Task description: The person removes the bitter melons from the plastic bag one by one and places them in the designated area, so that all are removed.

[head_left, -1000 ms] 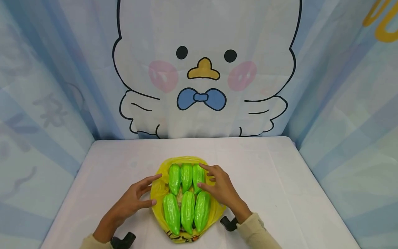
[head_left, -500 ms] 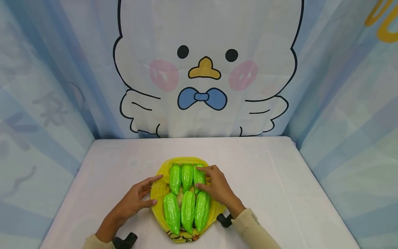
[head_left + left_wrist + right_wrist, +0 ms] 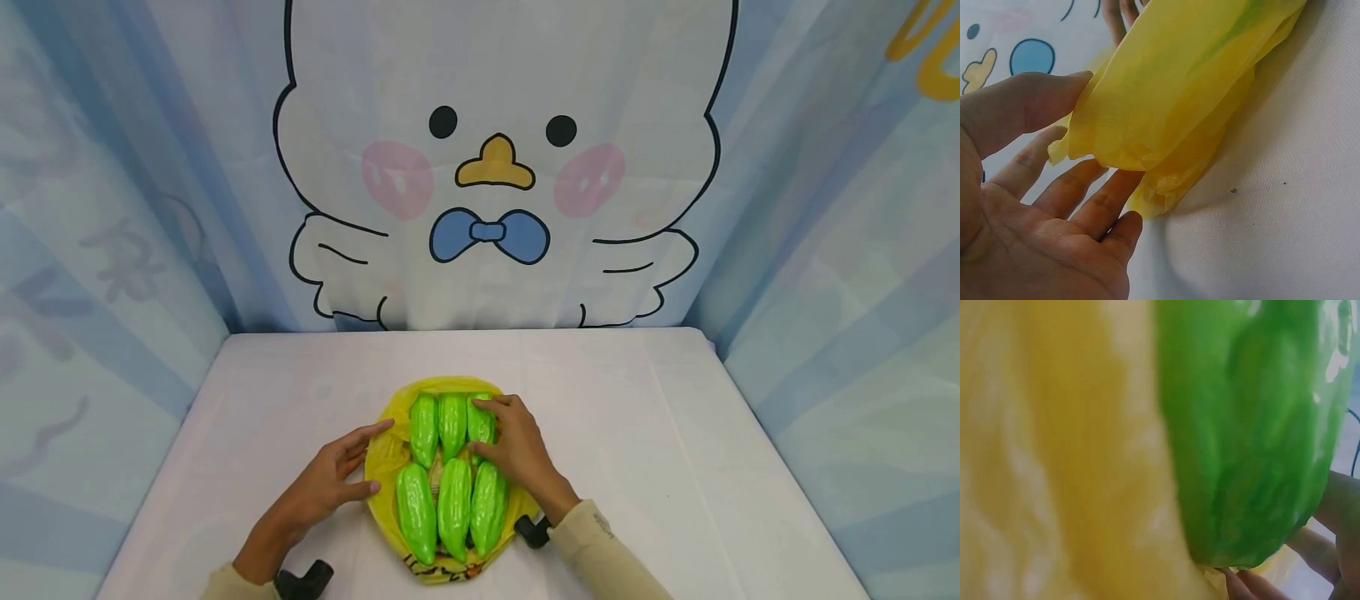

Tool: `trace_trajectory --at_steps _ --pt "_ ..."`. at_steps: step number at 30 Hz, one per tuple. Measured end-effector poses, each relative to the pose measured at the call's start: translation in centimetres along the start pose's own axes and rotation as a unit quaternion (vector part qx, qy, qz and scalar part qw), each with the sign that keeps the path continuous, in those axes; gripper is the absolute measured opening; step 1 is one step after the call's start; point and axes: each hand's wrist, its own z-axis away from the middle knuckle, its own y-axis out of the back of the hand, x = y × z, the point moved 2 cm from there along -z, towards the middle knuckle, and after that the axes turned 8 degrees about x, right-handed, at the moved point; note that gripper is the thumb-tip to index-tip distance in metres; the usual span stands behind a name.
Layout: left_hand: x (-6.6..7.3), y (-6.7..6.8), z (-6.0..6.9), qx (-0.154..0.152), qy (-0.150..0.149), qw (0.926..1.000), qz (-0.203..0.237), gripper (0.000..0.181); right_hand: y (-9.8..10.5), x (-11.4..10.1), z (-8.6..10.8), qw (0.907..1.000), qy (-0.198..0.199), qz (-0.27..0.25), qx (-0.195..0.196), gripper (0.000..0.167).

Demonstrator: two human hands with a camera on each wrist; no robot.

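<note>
Several glossy green bitter melons (image 3: 454,508) lie in two rows on a yellow plastic bag (image 3: 384,467), seen in the head view. My right hand (image 3: 521,442) has its index finger and thumb over the back-right bitter melon (image 3: 482,423), apparently gripping it. In the right wrist view a large bitter melon (image 3: 1254,437) hides most of that hand. My left hand (image 3: 330,479) stays at the bag's left side, thumb and fingers spread and touching it. The left wrist view has the bag's edge (image 3: 1141,119) between thumb and relaxed fingers.
The bag rests on a white-covered table (image 3: 637,433). Behind it hangs a curtain (image 3: 487,292) printed with a cartoon bird. Pale blue curtains (image 3: 97,250) flank both sides. A black wrist mount (image 3: 303,581) sits at the left wrist.
My right hand has moved a little left and closed in on the back-right bitter melon. The left hand stays at the bag's side almost unmoved.
</note>
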Motion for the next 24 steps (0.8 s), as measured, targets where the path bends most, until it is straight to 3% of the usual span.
trace_trajectory --at_steps 24 --pt "0.3 -0.2 0.1 0.010 0.007 0.9999 -0.007 0.084 2.3 -1.0 0.8 0.9990 0.006 -0.019 0.039 0.064"
